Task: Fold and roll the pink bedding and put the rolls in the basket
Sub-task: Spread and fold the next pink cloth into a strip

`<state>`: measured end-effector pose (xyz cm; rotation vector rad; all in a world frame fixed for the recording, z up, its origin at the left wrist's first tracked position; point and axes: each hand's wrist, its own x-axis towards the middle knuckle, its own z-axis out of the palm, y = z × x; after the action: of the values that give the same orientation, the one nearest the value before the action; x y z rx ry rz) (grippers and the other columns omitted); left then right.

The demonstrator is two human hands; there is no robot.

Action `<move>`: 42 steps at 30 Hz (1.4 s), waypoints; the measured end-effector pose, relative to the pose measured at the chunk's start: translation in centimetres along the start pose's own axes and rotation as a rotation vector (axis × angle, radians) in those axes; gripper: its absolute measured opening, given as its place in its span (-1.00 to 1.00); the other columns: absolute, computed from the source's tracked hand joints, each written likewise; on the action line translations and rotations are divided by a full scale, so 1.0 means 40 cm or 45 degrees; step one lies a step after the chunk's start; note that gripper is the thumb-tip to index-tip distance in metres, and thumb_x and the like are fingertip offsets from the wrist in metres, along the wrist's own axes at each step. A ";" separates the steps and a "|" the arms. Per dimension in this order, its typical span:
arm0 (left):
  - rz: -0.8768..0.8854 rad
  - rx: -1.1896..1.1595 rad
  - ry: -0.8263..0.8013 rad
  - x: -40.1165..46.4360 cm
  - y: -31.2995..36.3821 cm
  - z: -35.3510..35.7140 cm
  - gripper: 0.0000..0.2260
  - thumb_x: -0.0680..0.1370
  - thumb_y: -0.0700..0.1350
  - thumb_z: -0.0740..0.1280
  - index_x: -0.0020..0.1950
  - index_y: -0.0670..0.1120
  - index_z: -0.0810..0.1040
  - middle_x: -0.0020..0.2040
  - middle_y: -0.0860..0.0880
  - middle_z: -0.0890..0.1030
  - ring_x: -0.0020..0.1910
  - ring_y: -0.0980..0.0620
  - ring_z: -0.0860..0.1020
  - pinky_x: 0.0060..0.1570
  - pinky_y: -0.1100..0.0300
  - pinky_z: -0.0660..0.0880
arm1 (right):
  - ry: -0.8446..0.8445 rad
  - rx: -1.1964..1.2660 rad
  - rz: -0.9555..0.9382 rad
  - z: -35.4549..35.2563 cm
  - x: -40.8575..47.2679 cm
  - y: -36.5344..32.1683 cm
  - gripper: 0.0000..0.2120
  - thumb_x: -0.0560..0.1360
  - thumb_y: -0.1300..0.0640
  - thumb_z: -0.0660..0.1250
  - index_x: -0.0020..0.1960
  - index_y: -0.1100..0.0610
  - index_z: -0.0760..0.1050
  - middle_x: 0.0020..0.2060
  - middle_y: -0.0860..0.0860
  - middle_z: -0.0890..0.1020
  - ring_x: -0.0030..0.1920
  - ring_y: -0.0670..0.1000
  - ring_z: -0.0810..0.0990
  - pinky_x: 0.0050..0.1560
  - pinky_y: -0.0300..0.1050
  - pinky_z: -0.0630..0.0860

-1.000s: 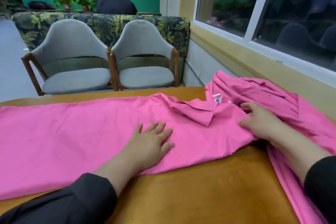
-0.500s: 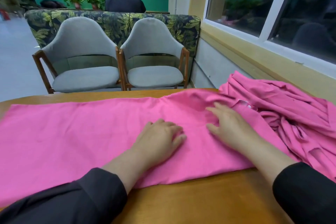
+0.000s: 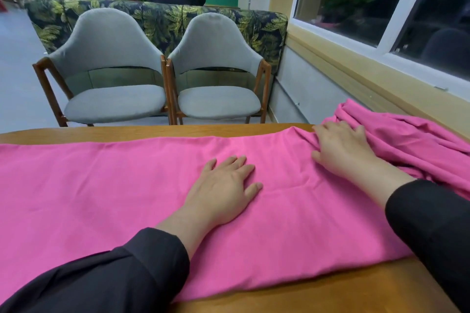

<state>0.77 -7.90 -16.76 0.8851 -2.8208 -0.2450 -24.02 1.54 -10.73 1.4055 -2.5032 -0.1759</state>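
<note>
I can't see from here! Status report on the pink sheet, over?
Left hand flat on pink bedding. Right hand open at bunched end. Bedding spread on table, not rolled. No basket in view.

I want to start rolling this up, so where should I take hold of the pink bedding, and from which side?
Probably at the bunched end of the pink bedding, under the right hand, coming from the right. There it rumples into raised folds that fingers can close on. The stretch under the left hand lies flat on the table.
</note>
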 end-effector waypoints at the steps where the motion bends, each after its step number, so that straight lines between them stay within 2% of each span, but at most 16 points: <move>1: 0.000 0.003 -0.002 0.000 0.000 0.000 -0.46 0.63 0.29 0.03 0.55 0.11 0.26 0.61 0.07 0.19 0.59 0.08 0.08 0.55 -0.14 0.01 | -0.040 0.041 -0.081 -0.003 0.016 -0.008 -0.57 0.46 -0.05 0.31 0.30 0.00 0.41 0.26 0.02 0.51 0.28 0.13 0.45 0.22 0.14 0.33; 4: 0.003 0.007 -0.011 0.001 0.001 -0.001 -0.46 0.63 0.29 0.02 0.56 0.11 0.25 0.61 0.06 0.18 0.60 0.08 0.08 0.55 -0.14 0.01 | -0.325 0.224 -0.185 -0.005 0.079 -0.030 -0.33 0.45 -0.07 0.36 0.51 0.00 0.25 0.42 0.03 0.45 0.35 0.12 0.47 0.30 0.09 0.42; 7: 0.009 0.006 -0.017 0.001 0.000 0.000 -0.46 0.63 0.29 0.01 0.56 0.10 0.25 0.61 0.06 0.18 0.60 0.07 0.07 0.55 -0.15 0.01 | -0.481 0.376 -0.121 -0.007 0.136 -0.039 -0.18 0.43 -0.05 0.42 0.58 -0.01 0.10 0.34 0.11 0.52 0.18 0.17 0.58 0.18 0.04 0.54; 10: 0.009 0.007 -0.002 -0.001 0.000 0.001 -0.46 0.63 0.29 0.01 0.55 0.09 0.27 0.61 0.05 0.19 0.59 0.07 0.08 0.55 -0.15 0.01 | -0.567 0.266 -0.144 -0.030 0.180 -0.041 -0.34 0.46 -0.03 0.44 0.49 0.06 0.32 0.32 0.08 0.52 0.21 0.13 0.53 0.18 -0.05 0.46; 13: 0.015 0.001 0.007 -0.001 0.001 -0.001 -0.47 0.63 0.29 0.02 0.54 0.09 0.28 0.60 0.05 0.20 0.59 0.07 0.09 0.55 -0.16 0.01 | -0.730 0.089 -0.128 -0.049 0.209 -0.041 -0.48 0.40 -0.12 0.50 0.26 0.08 0.49 0.19 0.06 0.58 0.11 0.13 0.58 0.18 0.04 0.54; 16: 0.020 -0.007 0.004 -0.001 0.002 -0.002 -0.47 0.63 0.28 0.03 0.54 0.09 0.28 0.61 0.05 0.19 0.59 0.07 0.09 0.55 -0.15 0.01 | -0.878 0.152 -0.074 -0.069 0.211 -0.030 -0.56 0.32 -0.09 0.58 0.07 0.11 0.56 0.01 0.09 0.65 -0.03 0.17 0.67 0.02 0.05 0.64; 19: 0.027 -0.001 0.011 -0.001 0.001 -0.003 -0.47 0.63 0.29 0.02 0.53 0.09 0.28 0.61 0.05 0.19 0.59 0.08 0.10 0.55 -0.14 0.01 | -0.905 0.284 -0.013 -0.104 0.206 0.001 -0.69 0.34 0.09 0.56 0.01 0.14 0.56 -0.11 0.12 0.68 -0.14 0.15 0.68 -0.17 -0.07 0.60; 23: 0.025 0.000 0.007 -0.001 0.002 -0.003 -0.47 0.63 0.29 0.02 0.53 0.10 0.28 0.61 0.05 0.18 0.59 0.09 0.09 0.55 -0.14 0.02 | -0.995 0.380 0.022 -0.157 0.200 0.038 -0.65 0.36 0.22 0.51 0.12 0.15 0.56 -0.04 0.19 0.71 -0.04 0.24 0.70 0.07 0.15 0.62; 25: 0.021 -0.001 0.005 -0.001 0.002 -0.003 -0.47 0.62 0.30 0.01 0.53 0.10 0.28 0.61 0.06 0.19 0.59 0.09 0.09 0.54 -0.14 0.02 | -0.967 0.289 -0.003 -0.187 0.200 0.043 -0.70 0.37 0.22 0.49 0.09 0.11 0.58 -0.07 0.15 0.72 -0.07 0.21 0.71 0.03 0.14 0.65; 28: 0.019 -0.003 -0.001 -0.003 0.003 -0.004 -0.47 0.62 0.29 0.01 0.53 0.10 0.28 0.61 0.05 0.18 0.59 0.09 0.09 0.54 -0.15 0.03 | -0.813 -0.011 -0.046 -0.246 0.203 0.042 -0.83 0.39 0.10 0.44 -0.03 0.10 0.63 -0.18 0.12 0.72 -0.18 0.16 0.70 -0.21 -0.03 0.63; 31: 0.020 -0.003 -0.004 -0.002 0.003 -0.006 -0.47 0.63 0.29 0.01 0.53 0.10 0.28 0.61 0.06 0.17 0.59 0.09 0.08 0.54 -0.14 0.02 | -0.705 -0.246 -0.023 -0.273 0.209 0.038 -0.77 0.39 -0.04 0.38 -0.13 0.12 0.68 -0.27 0.07 0.71 -0.23 0.12 0.67 -0.27 -0.12 0.55; 33: 0.015 -0.005 -0.006 -0.002 0.003 -0.006 -0.47 0.63 0.29 0.01 0.54 0.11 0.27 0.61 0.06 0.17 0.59 0.09 0.08 0.55 -0.14 0.02 | -0.550 -0.324 -0.006 -0.257 0.212 0.039 -0.73 0.45 -0.05 0.32 -0.15 0.12 0.68 -0.31 0.03 0.69 -0.25 0.08 0.61 -0.23 -0.13 0.51; 35: 0.011 -0.003 -0.010 -0.003 0.003 -0.004 -0.47 0.62 0.30 0.01 0.54 0.11 0.26 0.61 0.07 0.18 0.59 0.09 0.08 0.55 -0.15 0.02 | -0.202 -0.419 0.021 -0.230 0.211 0.044 -0.76 0.50 -0.08 0.30 -0.11 0.09 0.57 -0.21 0.03 0.58 -0.13 0.12 0.53 -0.04 0.02 0.43; 37: 0.011 0.000 -0.008 0.000 0.003 -0.003 -0.46 0.62 0.30 0.01 0.54 0.11 0.27 0.61 0.07 0.19 0.59 0.09 0.08 0.54 -0.15 0.03 | 0.028 -0.413 0.109 -0.213 0.207 0.040 -0.75 0.52 -0.13 0.32 -0.06 0.06 0.47 -0.15 0.06 0.46 -0.05 0.17 0.45 0.06 0.14 0.34; 39: 0.009 -0.006 -0.012 0.002 0.002 -0.002 -0.46 0.62 0.31 0.01 0.54 0.11 0.27 0.61 0.07 0.19 0.60 0.09 0.08 0.54 -0.15 0.03 | 0.167 -0.341 0.060 -0.195 0.200 0.023 -0.77 0.52 -0.06 0.34 0.06 0.08 0.51 -0.06 0.09 0.48 0.04 0.20 0.49 0.12 0.16 0.36; 42: 0.006 -0.010 -0.008 0.000 0.002 -0.003 -0.46 0.62 0.30 0.01 0.54 0.11 0.27 0.61 0.08 0.19 0.59 0.10 0.08 0.54 -0.14 0.03 | 0.129 -0.013 -0.145 -0.172 0.155 -0.044 -0.78 0.54 0.06 0.29 0.14 0.09 0.56 0.08 0.12 0.58 0.07 0.20 0.54 0.08 0.07 0.47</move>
<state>0.73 -7.85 -16.63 0.8773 -2.8255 -0.2590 -23.67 -4.49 -3.51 1.5146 -2.3395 -0.1354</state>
